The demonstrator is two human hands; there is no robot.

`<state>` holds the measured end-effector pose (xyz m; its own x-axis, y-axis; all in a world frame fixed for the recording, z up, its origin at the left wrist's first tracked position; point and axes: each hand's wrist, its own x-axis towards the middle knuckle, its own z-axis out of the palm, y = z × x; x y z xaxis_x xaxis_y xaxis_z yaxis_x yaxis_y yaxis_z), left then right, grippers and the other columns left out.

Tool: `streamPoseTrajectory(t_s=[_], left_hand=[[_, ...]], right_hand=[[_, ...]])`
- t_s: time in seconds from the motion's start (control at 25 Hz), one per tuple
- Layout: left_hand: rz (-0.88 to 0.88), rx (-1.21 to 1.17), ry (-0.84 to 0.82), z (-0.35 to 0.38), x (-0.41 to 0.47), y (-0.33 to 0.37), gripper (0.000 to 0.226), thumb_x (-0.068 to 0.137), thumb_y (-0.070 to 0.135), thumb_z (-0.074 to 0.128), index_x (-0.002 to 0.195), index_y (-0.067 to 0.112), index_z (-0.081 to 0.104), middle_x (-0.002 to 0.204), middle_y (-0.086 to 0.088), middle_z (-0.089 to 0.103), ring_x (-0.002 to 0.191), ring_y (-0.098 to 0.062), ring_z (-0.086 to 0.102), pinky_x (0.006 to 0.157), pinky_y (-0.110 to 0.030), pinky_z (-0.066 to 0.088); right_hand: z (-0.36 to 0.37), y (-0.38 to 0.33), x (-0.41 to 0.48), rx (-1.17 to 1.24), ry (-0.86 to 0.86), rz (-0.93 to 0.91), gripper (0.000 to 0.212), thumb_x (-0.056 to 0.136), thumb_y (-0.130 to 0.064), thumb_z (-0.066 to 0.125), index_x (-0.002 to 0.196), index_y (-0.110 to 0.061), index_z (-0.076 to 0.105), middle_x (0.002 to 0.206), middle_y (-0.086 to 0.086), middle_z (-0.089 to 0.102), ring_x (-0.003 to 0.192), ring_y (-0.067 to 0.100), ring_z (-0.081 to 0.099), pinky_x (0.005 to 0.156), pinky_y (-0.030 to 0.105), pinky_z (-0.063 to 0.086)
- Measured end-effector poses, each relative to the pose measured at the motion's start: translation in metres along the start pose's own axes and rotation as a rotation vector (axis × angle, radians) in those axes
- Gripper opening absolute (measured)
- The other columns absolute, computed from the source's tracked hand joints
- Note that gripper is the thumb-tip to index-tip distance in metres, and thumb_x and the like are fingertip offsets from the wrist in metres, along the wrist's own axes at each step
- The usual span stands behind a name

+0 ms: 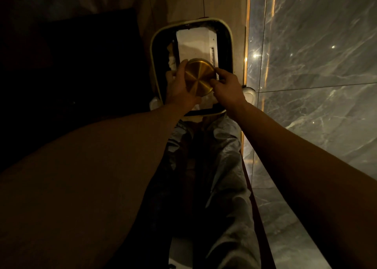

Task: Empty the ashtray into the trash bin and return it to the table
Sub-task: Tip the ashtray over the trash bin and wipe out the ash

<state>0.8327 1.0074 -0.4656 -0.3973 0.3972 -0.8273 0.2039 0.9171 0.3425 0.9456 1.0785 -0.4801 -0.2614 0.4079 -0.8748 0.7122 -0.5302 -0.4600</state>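
Observation:
A round brass ashtray [199, 77] is held upside down over the open trash bin [228, 44], its brushed gold bottom facing me. My left hand [179, 85] grips its left edge. My right hand [229, 87] pinches its right edge with fingertips. The bin is rectangular with a pale rim and dark liner, and it stands on the floor straight ahead of my legs. White crumpled paper and a pale box-like piece [193, 42] lie inside the bin under the ashtray.
A glossy grey marble wall [316, 64] with a lit gold strip [247, 34] runs along the right. A dark piece of furniture [71, 64] fills the left. My legs in grey trousers [224, 166] and pale shoes stand by the bin.

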Motion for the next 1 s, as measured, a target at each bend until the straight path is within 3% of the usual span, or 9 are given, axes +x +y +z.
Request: streamPoseTrajectory(t_s=[0.16, 0.32, 0.52, 0.64, 0.72, 0.84, 1.0], left_hand=[[0.166, 0.200, 0.020, -0.005, 0.003, -0.009, 0.119, 0.061, 0.029, 0.089, 0.155, 0.018, 0.017, 0.155, -0.012, 0.021, 0.137, -0.036, 0.040, 0.106, -0.050, 0.045], [0.242, 0.327, 0.046, -0.009, 0.002, -0.006, 0.117, 0.061, 0.034, 0.089, 0.154, 0.019, 0.020, 0.156, -0.011, 0.024, 0.139, -0.036, 0.040, 0.100, -0.049, 0.048], [0.310, 0.456, 0.042, -0.012, 0.005, -0.005, 0.114, 0.061, 0.039, 0.088, 0.154, 0.020, 0.024, 0.149, -0.016, 0.032, 0.137, -0.036, 0.037, 0.101, -0.048, 0.046], [0.382, 0.394, 0.005, -0.011, 0.007, -0.003, 0.111, 0.059, 0.040, 0.088, 0.148, 0.005, 0.031, 0.149, -0.018, 0.034, 0.138, -0.037, 0.037, 0.107, -0.050, 0.041], [0.391, 0.341, -0.048, -0.012, 0.006, 0.002, 0.117, 0.056, 0.048, 0.085, 0.149, 0.004, 0.028, 0.150, -0.018, 0.034, 0.139, -0.036, 0.037, 0.110, -0.049, 0.039], [0.400, 0.320, -0.072, -0.015, 0.002, 0.010, 0.127, 0.046, 0.071, 0.063, 0.151, 0.009, 0.027, 0.148, -0.017, 0.034, 0.136, -0.035, 0.040, 0.107, -0.043, 0.041], [0.388, 0.291, -0.073, -0.014, 0.005, 0.011, 0.113, 0.057, 0.041, 0.089, 0.148, 0.006, 0.032, 0.153, -0.014, 0.035, 0.141, -0.029, 0.037, 0.113, -0.037, 0.036]], right_hand=[[-0.007, -0.002, 0.001, 0.047, 0.005, 0.029, 0.055, 0.085, -0.032, 0.056, 0.139, -0.018, 0.048, 0.131, 0.014, 0.061, 0.115, 0.029, 0.061, 0.102, 0.052, 0.048], [-0.016, -0.006, 0.000, 0.024, -0.018, 0.010, 0.049, 0.092, -0.032, 0.058, 0.136, -0.013, 0.050, 0.124, 0.016, 0.064, 0.103, 0.029, 0.067, 0.095, 0.051, 0.053], [-0.024, -0.009, -0.008, -0.079, -0.027, -0.078, 0.042, 0.093, -0.022, 0.057, 0.134, -0.010, 0.052, 0.125, 0.015, 0.064, 0.108, 0.028, 0.063, 0.098, 0.047, 0.051], [-0.027, -0.008, -0.012, -0.144, -0.021, -0.143, 0.040, 0.095, -0.018, 0.054, 0.134, -0.008, 0.051, 0.124, 0.016, 0.064, 0.110, 0.027, 0.062, 0.092, 0.034, 0.049], [-0.027, -0.005, -0.015, -0.187, 0.013, -0.210, 0.038, 0.095, -0.020, 0.053, 0.131, -0.008, 0.054, 0.117, 0.019, 0.066, 0.106, 0.030, 0.063, 0.090, 0.035, 0.050], [-0.029, 0.003, -0.014, -0.279, 0.049, -0.278, 0.043, 0.092, -0.031, 0.052, 0.132, -0.013, 0.052, 0.114, 0.018, 0.062, 0.103, 0.029, 0.061, 0.089, 0.038, 0.050], [-0.023, 0.007, -0.021, -0.412, 0.084, -0.400, 0.042, 0.098, -0.025, 0.048, 0.138, -0.011, 0.044, 0.124, 0.017, 0.049, 0.098, 0.016, 0.049, 0.081, 0.027, 0.041]])
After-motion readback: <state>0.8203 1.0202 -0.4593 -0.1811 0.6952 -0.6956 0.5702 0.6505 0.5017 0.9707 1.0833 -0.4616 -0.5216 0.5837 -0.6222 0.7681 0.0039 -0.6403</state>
